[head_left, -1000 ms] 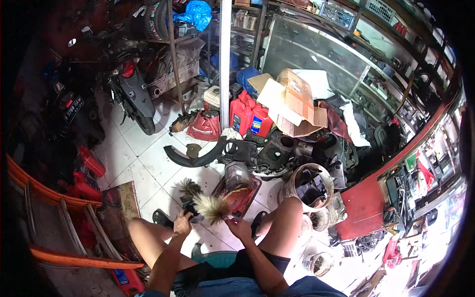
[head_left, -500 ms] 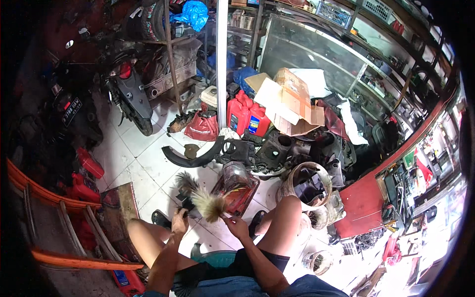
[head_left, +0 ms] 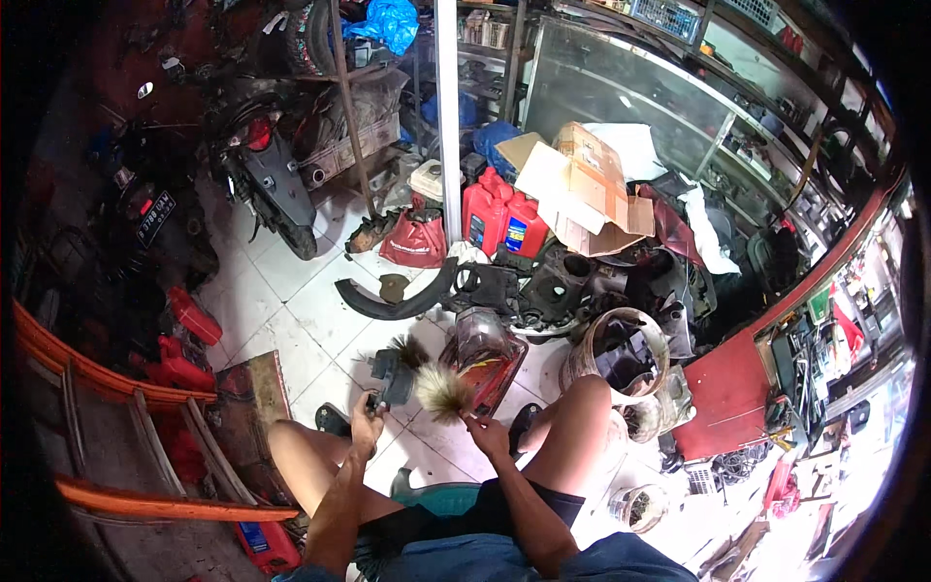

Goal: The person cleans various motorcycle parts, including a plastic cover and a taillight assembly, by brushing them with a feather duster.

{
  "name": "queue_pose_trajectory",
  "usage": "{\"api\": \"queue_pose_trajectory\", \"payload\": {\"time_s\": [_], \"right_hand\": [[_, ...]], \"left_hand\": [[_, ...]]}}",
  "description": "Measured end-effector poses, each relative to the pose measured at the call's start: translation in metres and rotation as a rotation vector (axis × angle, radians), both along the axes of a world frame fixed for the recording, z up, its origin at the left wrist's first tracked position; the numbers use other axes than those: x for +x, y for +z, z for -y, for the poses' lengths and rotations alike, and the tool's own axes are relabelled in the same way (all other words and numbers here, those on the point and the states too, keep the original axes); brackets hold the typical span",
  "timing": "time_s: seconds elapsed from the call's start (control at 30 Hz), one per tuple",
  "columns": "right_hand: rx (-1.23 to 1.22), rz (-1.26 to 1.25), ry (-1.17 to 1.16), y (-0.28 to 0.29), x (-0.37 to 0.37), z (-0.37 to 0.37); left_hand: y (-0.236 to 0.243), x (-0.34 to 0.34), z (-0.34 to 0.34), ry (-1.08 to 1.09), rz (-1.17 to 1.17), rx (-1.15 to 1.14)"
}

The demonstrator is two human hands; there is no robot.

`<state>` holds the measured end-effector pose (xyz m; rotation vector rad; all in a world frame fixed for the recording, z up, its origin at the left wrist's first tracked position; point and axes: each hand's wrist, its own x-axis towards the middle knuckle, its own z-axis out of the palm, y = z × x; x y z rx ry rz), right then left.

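Observation:
My right hand (head_left: 488, 434) grips the handle of a feather duster (head_left: 444, 391), whose pale, bushy feathers point forward and left. Dark feathers (head_left: 411, 349) beyond them look like the tip of the same duster. In my left hand (head_left: 367, 423) is a dark grey part with a rounded body (head_left: 394, 376), held up off the floor between my knees. The dark feathers lie against or just behind this part; whether they touch cannot be made out. Just past the duster, a red tray (head_left: 497, 376) with a clear plastic piece (head_left: 482, 332) rests on the tiles.
Black plastic parts (head_left: 543, 291), a curved black fender (head_left: 388, 308) and red jugs (head_left: 485, 213) lie ahead. A bucket of parts (head_left: 587, 364) stands by my right knee. An orange ladder (head_left: 175, 502) is at left, motorcycles (head_left: 267, 179) behind it. Beneath me is a teal stool (head_left: 441, 497).
The grey part has come up and to the right, into clearer view. The duster's dark feathers have swung right, from left of the part to behind it. The whole view has shifted slightly.

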<state>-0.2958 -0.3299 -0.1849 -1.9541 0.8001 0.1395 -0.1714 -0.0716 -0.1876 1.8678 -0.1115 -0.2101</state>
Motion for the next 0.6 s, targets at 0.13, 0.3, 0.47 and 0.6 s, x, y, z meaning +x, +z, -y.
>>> {"api": "queue_pose_trajectory", "payload": {"time_s": [0.13,0.3,0.47,0.6], "right_hand": [[0.028,0.005,0.053,0.007,0.005,-0.013],[-0.060,0.109,-0.018,-0.008,0.004,-0.015],[0.185,0.122,-0.044,0.012,0.017,-0.020],[0.044,0.214,0.059,-0.006,0.015,-0.018]], "left_hand": [[-0.041,0.007,-0.015,0.043,0.006,-0.377],[-0.021,0.017,-0.012,0.167,-0.420,-0.624],[-0.005,0.026,-0.016,0.164,-0.548,-0.875],[-0.010,0.031,-0.019,0.172,-0.578,-0.935]]}}
